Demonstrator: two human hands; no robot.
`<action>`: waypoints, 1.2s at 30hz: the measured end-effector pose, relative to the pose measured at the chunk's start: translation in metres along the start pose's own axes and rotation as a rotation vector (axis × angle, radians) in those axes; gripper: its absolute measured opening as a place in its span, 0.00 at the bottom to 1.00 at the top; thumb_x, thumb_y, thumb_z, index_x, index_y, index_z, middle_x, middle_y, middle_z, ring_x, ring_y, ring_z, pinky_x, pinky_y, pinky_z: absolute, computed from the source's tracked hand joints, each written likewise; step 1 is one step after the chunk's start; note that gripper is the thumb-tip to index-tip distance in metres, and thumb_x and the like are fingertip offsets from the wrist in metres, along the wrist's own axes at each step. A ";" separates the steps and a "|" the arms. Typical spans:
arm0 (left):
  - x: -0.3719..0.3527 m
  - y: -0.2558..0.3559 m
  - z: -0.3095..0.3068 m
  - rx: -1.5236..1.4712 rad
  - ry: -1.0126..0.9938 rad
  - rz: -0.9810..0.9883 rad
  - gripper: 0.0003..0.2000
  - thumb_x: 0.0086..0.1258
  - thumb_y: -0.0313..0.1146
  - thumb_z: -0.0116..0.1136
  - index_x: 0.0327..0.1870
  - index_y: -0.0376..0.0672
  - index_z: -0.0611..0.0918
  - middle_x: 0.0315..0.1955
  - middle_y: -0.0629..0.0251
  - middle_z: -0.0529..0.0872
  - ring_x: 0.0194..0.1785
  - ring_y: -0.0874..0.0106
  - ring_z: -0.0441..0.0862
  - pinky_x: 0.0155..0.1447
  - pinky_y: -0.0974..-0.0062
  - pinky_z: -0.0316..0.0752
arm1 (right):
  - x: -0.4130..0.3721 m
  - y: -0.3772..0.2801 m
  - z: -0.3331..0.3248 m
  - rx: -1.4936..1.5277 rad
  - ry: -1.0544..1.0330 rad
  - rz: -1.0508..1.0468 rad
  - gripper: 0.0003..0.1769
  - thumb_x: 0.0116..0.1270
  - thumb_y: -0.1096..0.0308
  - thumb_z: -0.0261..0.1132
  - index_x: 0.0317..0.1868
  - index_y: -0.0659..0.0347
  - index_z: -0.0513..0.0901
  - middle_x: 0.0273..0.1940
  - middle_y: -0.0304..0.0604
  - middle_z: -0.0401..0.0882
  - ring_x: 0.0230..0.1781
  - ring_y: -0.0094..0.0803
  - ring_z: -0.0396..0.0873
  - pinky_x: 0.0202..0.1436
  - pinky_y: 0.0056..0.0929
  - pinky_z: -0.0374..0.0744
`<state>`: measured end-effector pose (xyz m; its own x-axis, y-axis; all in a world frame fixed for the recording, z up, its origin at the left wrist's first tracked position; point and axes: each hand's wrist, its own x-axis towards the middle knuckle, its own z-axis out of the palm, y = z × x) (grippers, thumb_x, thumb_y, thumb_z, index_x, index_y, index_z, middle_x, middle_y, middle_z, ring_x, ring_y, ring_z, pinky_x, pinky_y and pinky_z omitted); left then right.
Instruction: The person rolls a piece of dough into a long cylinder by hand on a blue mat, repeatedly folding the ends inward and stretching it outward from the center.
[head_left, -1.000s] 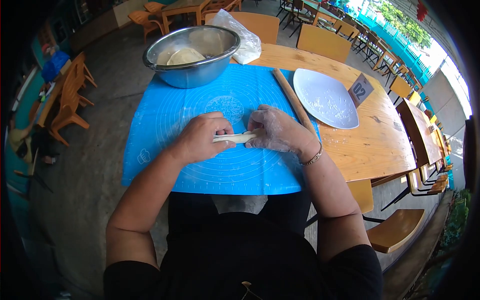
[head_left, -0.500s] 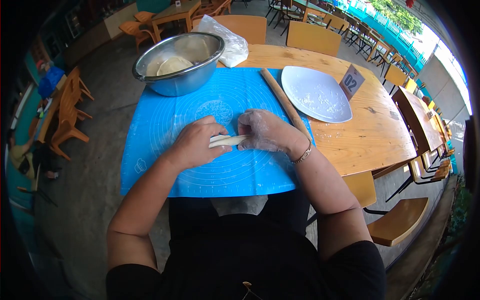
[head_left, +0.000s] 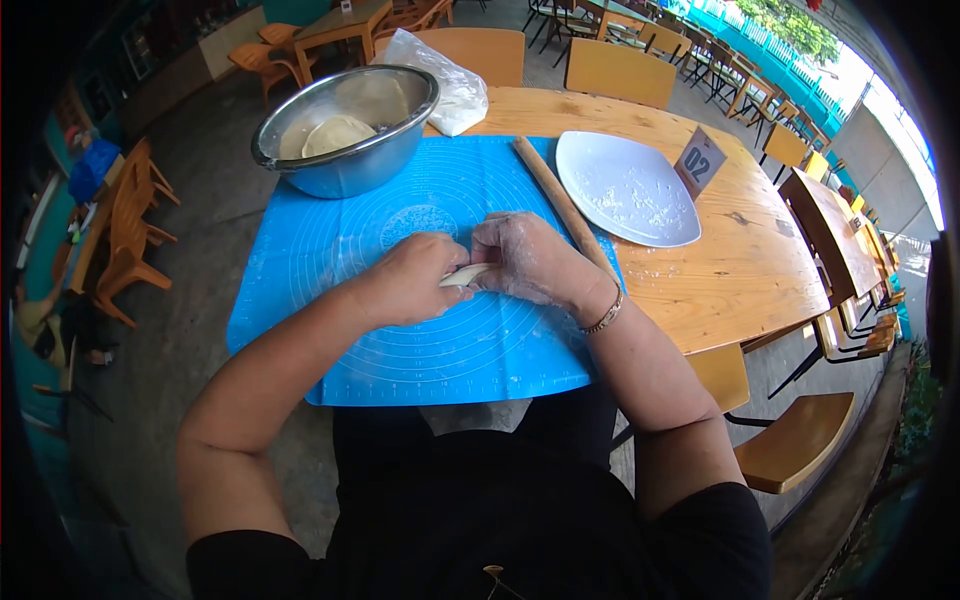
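Observation:
A small pale strip of dough (head_left: 464,275) is pinched between my two hands, above the blue baking mat (head_left: 420,350). My left hand (head_left: 420,278) is closed on its left end, thumb and fingers pressed together. My right hand (head_left: 527,258), dusted with flour, grips the other end; its fingers hide much of the dough. Beyond my hands, a patch of flour (head_left: 420,226) lies on the mat. To the right of my right hand a wooden rolling pin (head_left: 562,200) lies slantwise along the mat's edge.
A steel bowl (head_left: 345,180) holding a lump of dough (head_left: 338,135) stands at the mat's far left corner. Behind it is a clear plastic bag (head_left: 462,105) of white powder. A floury white plate (head_left: 628,190) and a "02" table sign (head_left: 699,162) stand on the wooden table (head_left: 740,270).
My left hand has slid right, closer to my right hand, covering more of the dough strip. Less of the strip shows between them. The view has shifted slightly.

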<state>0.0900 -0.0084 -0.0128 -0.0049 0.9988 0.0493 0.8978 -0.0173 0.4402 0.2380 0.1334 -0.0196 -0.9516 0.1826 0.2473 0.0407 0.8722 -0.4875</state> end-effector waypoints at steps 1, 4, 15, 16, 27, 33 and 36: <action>0.000 -0.001 0.000 -0.002 -0.002 0.000 0.17 0.62 0.34 0.74 0.48 0.33 0.85 0.39 0.52 0.87 0.45 0.54 0.85 0.51 0.61 0.79 | 0.000 0.001 0.000 0.001 -0.001 0.002 0.13 0.50 0.69 0.79 0.33 0.61 0.85 0.38 0.49 0.85 0.41 0.48 0.84 0.46 0.42 0.81; 0.001 -0.002 -0.002 -0.066 0.030 0.046 0.13 0.63 0.34 0.73 0.40 0.31 0.87 0.35 0.45 0.87 0.41 0.53 0.86 0.49 0.58 0.80 | 0.000 0.005 0.001 0.040 -0.009 -0.011 0.13 0.51 0.68 0.79 0.34 0.61 0.85 0.39 0.50 0.85 0.43 0.48 0.84 0.48 0.42 0.81; 0.000 -0.018 0.008 -0.530 0.004 -0.188 0.14 0.68 0.28 0.71 0.52 0.32 0.86 0.41 0.57 0.89 0.43 0.76 0.86 0.47 0.76 0.82 | -0.001 0.012 -0.006 0.031 -0.079 0.029 0.15 0.55 0.67 0.80 0.39 0.66 0.87 0.37 0.48 0.83 0.37 0.39 0.82 0.44 0.35 0.81; 0.000 -0.018 0.008 -0.534 0.004 -0.192 0.14 0.68 0.28 0.71 0.52 0.32 0.86 0.41 0.57 0.89 0.43 0.76 0.86 0.47 0.76 0.82 | -0.001 0.012 -0.006 0.032 -0.084 0.029 0.15 0.55 0.67 0.80 0.39 0.66 0.87 0.37 0.48 0.83 0.37 0.39 0.82 0.44 0.35 0.81; -0.001 -0.013 0.013 -0.201 0.125 0.047 0.12 0.66 0.31 0.71 0.46 0.35 0.88 0.33 0.60 0.84 0.34 0.72 0.81 0.38 0.72 0.76 | -0.001 -0.004 -0.012 0.159 -0.054 0.154 0.12 0.56 0.66 0.78 0.34 0.65 0.87 0.32 0.50 0.85 0.33 0.43 0.84 0.40 0.38 0.81; -0.001 -0.013 0.010 -0.415 0.102 -0.077 0.09 0.70 0.27 0.68 0.47 0.33 0.87 0.35 0.63 0.87 0.36 0.80 0.82 0.39 0.78 0.78 | -0.002 0.008 -0.010 0.090 -0.097 0.034 0.15 0.57 0.65 0.79 0.39 0.66 0.87 0.33 0.45 0.84 0.33 0.31 0.81 0.40 0.30 0.80; 0.000 -0.016 0.011 -0.618 0.063 -0.176 0.10 0.72 0.27 0.67 0.49 0.32 0.85 0.39 0.62 0.89 0.39 0.81 0.84 0.43 0.80 0.81 | 0.000 0.002 -0.018 0.203 -0.134 0.226 0.15 0.57 0.64 0.80 0.38 0.65 0.87 0.36 0.45 0.85 0.35 0.30 0.82 0.41 0.30 0.80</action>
<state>0.0802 -0.0080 -0.0303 -0.1719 0.9847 -0.0268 0.4623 0.1047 0.8805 0.2438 0.1437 -0.0054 -0.9577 0.2876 0.0078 0.2065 0.7060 -0.6774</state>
